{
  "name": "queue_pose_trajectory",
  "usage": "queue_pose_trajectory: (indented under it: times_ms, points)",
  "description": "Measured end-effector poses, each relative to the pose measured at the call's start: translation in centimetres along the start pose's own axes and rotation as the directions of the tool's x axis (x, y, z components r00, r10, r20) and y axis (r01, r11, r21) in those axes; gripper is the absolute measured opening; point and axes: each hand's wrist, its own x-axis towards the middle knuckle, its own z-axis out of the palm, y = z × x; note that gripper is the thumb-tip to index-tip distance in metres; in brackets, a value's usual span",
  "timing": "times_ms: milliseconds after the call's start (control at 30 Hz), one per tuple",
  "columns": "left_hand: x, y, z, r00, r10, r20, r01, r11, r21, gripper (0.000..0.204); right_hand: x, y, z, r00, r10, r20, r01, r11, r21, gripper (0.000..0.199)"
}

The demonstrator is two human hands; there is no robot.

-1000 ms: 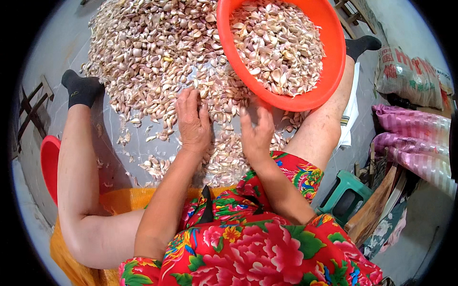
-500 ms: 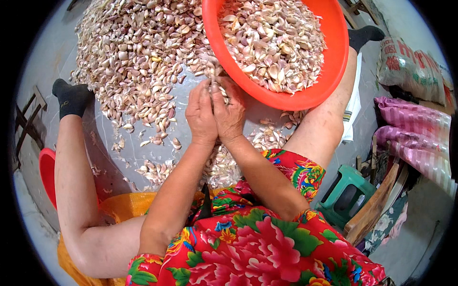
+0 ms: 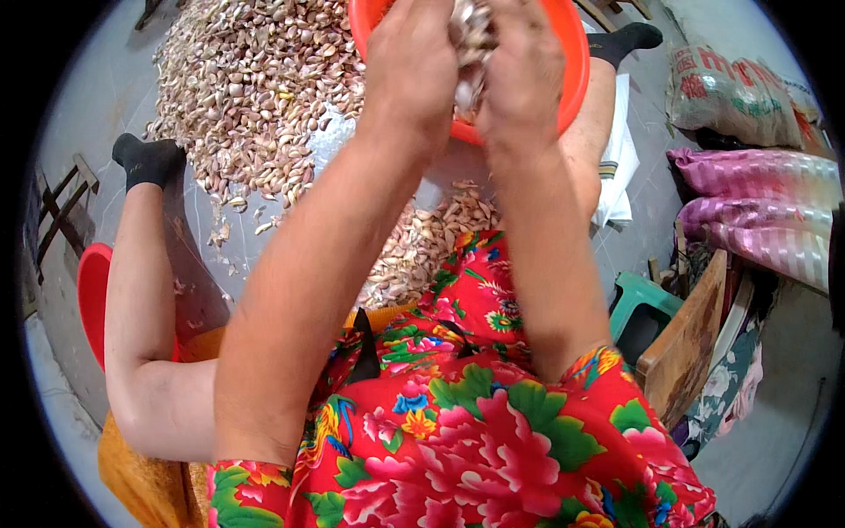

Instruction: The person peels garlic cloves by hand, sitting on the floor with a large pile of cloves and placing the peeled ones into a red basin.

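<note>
Over the orange plastic basin (image 3: 574, 79), my left hand (image 3: 412, 70) and my right hand (image 3: 525, 75) are raised with a cluster of garlic cloves (image 3: 473, 44) between them. The palms face each other, fingers curled round the cloves; motion smears the right hand a little. My hands and forearms hide most of what lies in the basin. Left of the basin spreads a big heap of unpeeled garlic cloves (image 3: 255, 106) on the grey floor. A smaller pile of cloves (image 3: 418, 251) lies between my legs, partly behind my left forearm.
My stretched legs flank the cloves. At right lie a stuffed woven sack (image 3: 731, 97), pink striped bags (image 3: 748, 202), a green stool (image 3: 642, 312) and a wooden board (image 3: 682, 348). A red plastic thing (image 3: 92, 295) stands by my left leg, a dark wooden frame (image 3: 66, 211) beyond it.
My hands have lifted from the floor cloves below the basin and moved up and right over it, carrying cloves. The space between them has widened, and the view has shifted slightly.
</note>
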Motion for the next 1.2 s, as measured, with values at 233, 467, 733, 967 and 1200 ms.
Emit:
queue_pose_trajectory:
  times_ms: [233,467,733,967,1200]
  points:
    - [-9.8,-4.7,-7.7,0.943,-0.332,0.022,0.278,0.821,0.498,0.038,-8.3,0.7,-9.2,0.953,0.272,0.135,-0.126,0.759,-0.639,0.022]
    - [-23.4,-8.6,-7.3,0.547,-0.727,0.414,0.096,0.546,0.832,0.024,-13.4,3.5,-13.6,0.532,0.726,0.435,0.642,-0.012,-0.766,0.018]
    - [-22.5,-11.3,-4.9,0.454,-0.723,0.521,-0.146,0.516,0.844,0.024,-11.7,9.0,-15.4,-0.048,0.987,0.155,0.7,0.144,-0.699,0.032]
    - [-21.3,-12.3,-6.2,0.55,-0.627,0.552,-0.093,0.61,0.787,0.022,-13.8,9.7,-12.0,-0.014,0.952,0.306,0.711,0.225,-0.666,0.029]
    - [-17.0,-12.5,-6.4,0.633,-0.633,0.446,0.02,0.589,0.808,0.023,-11.5,10.0,-10.4,0.048,0.908,0.417,0.751,0.243,-0.614,0.027]
